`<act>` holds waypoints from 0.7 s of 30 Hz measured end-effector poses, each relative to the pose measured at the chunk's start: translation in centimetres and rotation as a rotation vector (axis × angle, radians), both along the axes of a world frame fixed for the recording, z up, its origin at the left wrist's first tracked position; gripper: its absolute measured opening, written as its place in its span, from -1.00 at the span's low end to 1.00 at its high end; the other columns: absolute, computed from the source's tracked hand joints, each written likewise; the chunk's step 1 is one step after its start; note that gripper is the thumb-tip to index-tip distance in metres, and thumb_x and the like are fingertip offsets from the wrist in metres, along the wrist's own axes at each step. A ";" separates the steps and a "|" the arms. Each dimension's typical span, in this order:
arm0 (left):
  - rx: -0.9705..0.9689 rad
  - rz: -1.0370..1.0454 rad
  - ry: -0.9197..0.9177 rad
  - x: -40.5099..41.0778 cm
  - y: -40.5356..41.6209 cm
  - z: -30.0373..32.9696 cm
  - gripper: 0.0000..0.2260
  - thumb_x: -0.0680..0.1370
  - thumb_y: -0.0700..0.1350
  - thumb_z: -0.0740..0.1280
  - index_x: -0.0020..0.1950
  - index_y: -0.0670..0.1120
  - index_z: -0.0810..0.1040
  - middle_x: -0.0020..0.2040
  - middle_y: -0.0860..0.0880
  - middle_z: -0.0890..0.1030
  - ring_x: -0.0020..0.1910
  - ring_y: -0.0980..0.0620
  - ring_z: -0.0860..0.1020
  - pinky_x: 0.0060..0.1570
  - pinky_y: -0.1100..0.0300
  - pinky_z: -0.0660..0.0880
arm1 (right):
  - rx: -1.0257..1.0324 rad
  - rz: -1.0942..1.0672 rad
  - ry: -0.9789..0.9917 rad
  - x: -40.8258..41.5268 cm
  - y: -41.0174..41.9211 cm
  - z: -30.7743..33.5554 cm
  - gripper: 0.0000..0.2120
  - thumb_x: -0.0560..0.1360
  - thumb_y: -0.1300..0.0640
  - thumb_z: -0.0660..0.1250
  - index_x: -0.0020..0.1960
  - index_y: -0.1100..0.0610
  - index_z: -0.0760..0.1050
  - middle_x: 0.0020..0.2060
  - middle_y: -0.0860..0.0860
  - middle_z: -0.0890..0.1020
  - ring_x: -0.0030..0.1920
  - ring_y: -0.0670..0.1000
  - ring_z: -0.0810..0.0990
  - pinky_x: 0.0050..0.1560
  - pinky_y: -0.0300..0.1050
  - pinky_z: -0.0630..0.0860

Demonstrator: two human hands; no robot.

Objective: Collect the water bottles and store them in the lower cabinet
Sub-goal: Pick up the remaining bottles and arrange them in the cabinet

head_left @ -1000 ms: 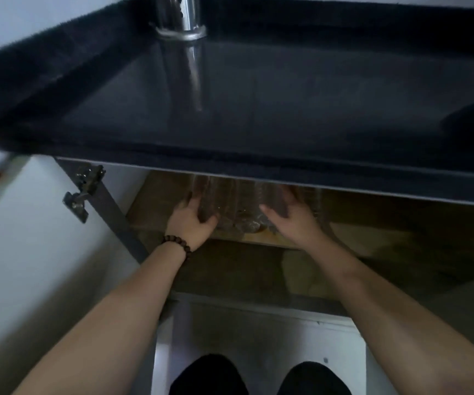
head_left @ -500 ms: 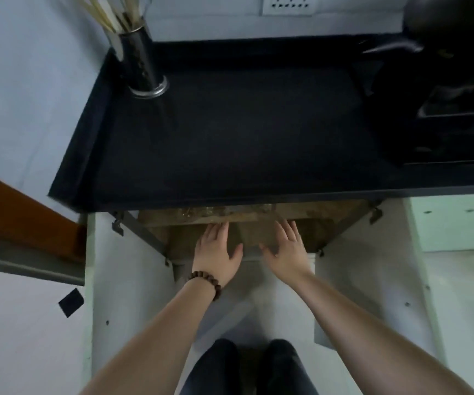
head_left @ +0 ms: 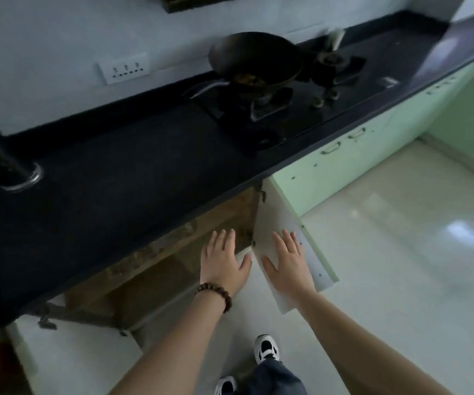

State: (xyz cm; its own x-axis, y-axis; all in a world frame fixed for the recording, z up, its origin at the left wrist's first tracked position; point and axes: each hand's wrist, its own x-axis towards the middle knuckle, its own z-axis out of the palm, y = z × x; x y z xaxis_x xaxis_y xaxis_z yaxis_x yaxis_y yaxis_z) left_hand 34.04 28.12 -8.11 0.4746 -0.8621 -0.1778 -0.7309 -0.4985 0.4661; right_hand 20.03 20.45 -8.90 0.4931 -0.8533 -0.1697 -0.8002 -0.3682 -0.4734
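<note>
Both hands empty in front of the open lower cabinet

The left hand [head_left: 221, 262] and right hand [head_left: 288, 263] hover flat with fingers spread, gripping nothing, at the cabinet's [head_left: 156, 269] mouth; its right door [head_left: 280, 223] stands open at 12 o'clock of the right hand. No water bottles can be made out here; the dim shelf hides its contents. Likely next: fetch more bottles, or swing the doors closed.

Worktop [head_left: 133, 178] is seen as dark, matt, speckled stone. Lower cabinet [head_left: 173, 269] interior is rough, worn wood. Floor [head_left: 401, 252] is glossy pale tile. Wrist bracelet [head_left: 215, 295] is made of wooden beads.
</note>
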 end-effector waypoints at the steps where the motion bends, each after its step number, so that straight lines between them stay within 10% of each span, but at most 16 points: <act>1: -0.001 -0.039 -0.004 -1.0 -0.8 0.2 -0.40 0.59 0.17 0.12 0.57 -0.02 0.06 0.58 -0.04 0.10 0.56 -0.01 -0.04 0.51 -0.03 -0.01 | -0.003 -0.051 0.000 -1.5 -0.1 0.1 -0.39 0.58 -0.16 0.11 0.54 0.00 0.02 0.56 -0.01 -0.03 0.54 0.03 -0.18 0.51 0.00 -0.05; 21: -0.116 -0.773 -0.018 -30.3 -19.4 2.4 -0.36 0.51 0.21 0.10 0.54 -0.06 0.18 0.55 -0.09 0.19 0.55 -0.04 0.04 0.48 -0.01 0.02 | -0.100 -1.008 -0.178 -33.5 -5.3 2.3 -0.49 0.57 -0.02 0.22 0.46 0.12 0.24 0.53 0.11 0.08 0.55 0.05 -0.08 0.51 -0.04 -0.02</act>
State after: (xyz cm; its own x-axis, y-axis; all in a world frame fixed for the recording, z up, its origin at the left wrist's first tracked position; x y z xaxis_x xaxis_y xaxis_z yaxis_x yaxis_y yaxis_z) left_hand 3.76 8.68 -5.68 -0.2664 -0.9617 -0.0640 -0.8588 0.2067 0.4688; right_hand -13.46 15.15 -6.59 -0.4495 -0.8906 -0.0695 -0.6802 0.3917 -0.6196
